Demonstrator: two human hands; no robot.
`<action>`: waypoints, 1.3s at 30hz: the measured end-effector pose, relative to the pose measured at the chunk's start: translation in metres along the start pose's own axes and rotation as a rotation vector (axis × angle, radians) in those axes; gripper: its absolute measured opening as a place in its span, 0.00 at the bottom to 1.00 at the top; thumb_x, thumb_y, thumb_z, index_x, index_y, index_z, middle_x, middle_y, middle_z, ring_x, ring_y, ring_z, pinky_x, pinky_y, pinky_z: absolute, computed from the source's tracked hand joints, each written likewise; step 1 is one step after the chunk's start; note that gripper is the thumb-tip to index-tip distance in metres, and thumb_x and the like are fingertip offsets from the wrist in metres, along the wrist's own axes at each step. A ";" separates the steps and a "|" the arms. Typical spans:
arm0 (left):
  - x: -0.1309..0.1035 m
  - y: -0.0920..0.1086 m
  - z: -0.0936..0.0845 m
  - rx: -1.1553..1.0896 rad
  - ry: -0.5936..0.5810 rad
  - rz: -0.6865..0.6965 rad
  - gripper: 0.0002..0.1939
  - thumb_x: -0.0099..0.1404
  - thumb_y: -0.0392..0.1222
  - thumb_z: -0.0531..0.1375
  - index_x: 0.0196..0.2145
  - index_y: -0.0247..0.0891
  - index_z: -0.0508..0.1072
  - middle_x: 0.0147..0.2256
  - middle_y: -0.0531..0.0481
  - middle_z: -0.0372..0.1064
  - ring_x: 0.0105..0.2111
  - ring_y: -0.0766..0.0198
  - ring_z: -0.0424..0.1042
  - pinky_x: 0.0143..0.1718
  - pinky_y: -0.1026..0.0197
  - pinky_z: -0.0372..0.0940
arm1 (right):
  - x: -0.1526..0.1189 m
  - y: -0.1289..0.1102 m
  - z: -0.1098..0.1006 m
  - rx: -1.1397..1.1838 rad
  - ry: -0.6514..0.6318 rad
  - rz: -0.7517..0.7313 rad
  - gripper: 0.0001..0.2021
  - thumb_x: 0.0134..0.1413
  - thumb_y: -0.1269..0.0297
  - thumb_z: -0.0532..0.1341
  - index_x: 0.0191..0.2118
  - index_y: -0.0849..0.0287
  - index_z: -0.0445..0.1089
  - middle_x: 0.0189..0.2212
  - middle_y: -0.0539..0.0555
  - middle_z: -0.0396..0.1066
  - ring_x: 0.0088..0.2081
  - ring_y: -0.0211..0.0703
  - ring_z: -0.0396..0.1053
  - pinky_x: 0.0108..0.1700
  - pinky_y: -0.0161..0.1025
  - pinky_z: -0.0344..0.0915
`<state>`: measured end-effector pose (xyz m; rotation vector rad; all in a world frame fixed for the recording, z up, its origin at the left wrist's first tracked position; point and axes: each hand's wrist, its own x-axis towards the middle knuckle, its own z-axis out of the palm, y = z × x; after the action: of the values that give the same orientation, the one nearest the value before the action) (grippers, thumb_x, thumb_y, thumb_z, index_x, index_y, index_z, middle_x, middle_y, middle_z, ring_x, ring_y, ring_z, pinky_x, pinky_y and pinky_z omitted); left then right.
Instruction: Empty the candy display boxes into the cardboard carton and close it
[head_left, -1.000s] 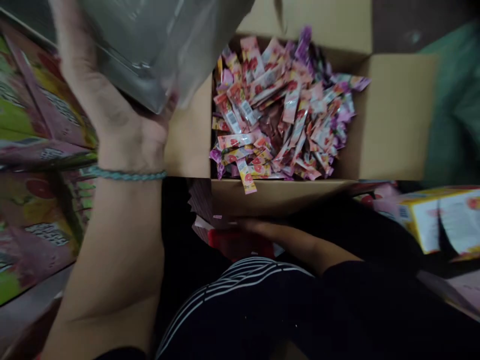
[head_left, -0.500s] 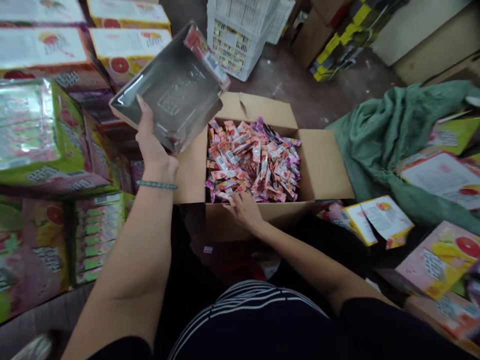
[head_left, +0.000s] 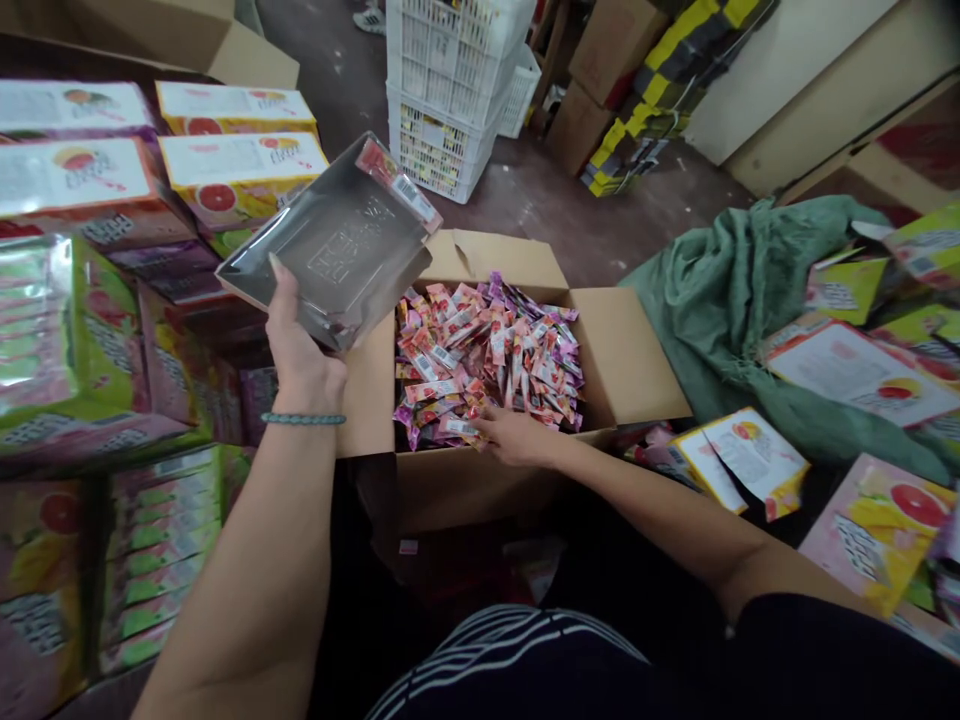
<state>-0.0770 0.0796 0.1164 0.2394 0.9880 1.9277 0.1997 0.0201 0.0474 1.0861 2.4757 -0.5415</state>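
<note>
My left hand (head_left: 296, 335) grips a shallow box with a clear plastic tray (head_left: 337, 250) inside, thumb over its near wall. The tray is tilted and nearly bare, with a pink-red stick packet (head_left: 397, 185) along its far right end. Below and to the right stands an open cardboard carton (head_left: 480, 490), filled with a loose heap of pink, orange and purple stick packets (head_left: 517, 340). Over the heap's near edge my right hand (head_left: 517, 437) has its fingers closed on a packet (head_left: 456, 427); its fingertips are partly hidden among the others.
Printed fruit boxes (head_left: 232, 165) are stacked at left, some showing wrapped sticks. White plastic crates (head_left: 442, 100) stand on the floor beyond the carton. Right of it lie a green cloth sack (head_left: 690, 260), torn box pieces (head_left: 750, 455) and a pink-yellow box (head_left: 881, 525).
My right hand has moved from the carton's near edge to over the packets, to the right. My left hand still holds the tray, now lower in view; the camera has shifted.
</note>
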 end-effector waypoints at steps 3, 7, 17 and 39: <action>-0.004 -0.001 0.004 0.025 0.024 -0.032 0.18 0.74 0.55 0.61 0.50 0.38 0.76 0.56 0.44 0.75 0.52 0.55 0.75 0.55 0.50 0.74 | 0.019 -0.007 -0.019 -0.113 0.334 0.030 0.22 0.74 0.58 0.56 0.68 0.59 0.66 0.66 0.68 0.60 0.64 0.62 0.61 0.65 0.59 0.62; -0.012 -0.002 0.013 0.099 0.062 -0.065 0.17 0.73 0.56 0.61 0.47 0.39 0.76 0.55 0.47 0.74 0.48 0.57 0.74 0.53 0.51 0.74 | 0.061 0.041 -0.020 -0.190 0.480 0.250 0.28 0.69 0.51 0.61 0.70 0.51 0.65 0.76 0.62 0.40 0.74 0.79 0.33 0.66 0.83 0.38; -0.014 -0.008 0.025 0.264 0.176 -0.124 0.18 0.71 0.60 0.58 0.43 0.44 0.75 0.48 0.52 0.74 0.41 0.58 0.71 0.51 0.48 0.71 | 0.041 0.156 0.054 -0.016 0.367 0.623 0.29 0.67 0.46 0.59 0.67 0.54 0.66 0.72 0.64 0.50 0.74 0.74 0.36 0.68 0.76 0.45; -0.078 -0.052 0.020 0.131 -0.485 -0.533 0.27 0.70 0.67 0.59 0.46 0.41 0.79 0.46 0.42 0.78 0.42 0.50 0.79 0.40 0.50 0.78 | -0.042 0.027 -0.008 1.019 0.750 0.114 0.53 0.59 0.39 0.64 0.77 0.54 0.34 0.75 0.65 0.41 0.75 0.53 0.45 0.71 0.57 0.59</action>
<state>0.0101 0.0405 0.1089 0.4453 0.7523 1.2406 0.2447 0.0151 0.0692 2.0852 2.6794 -1.7308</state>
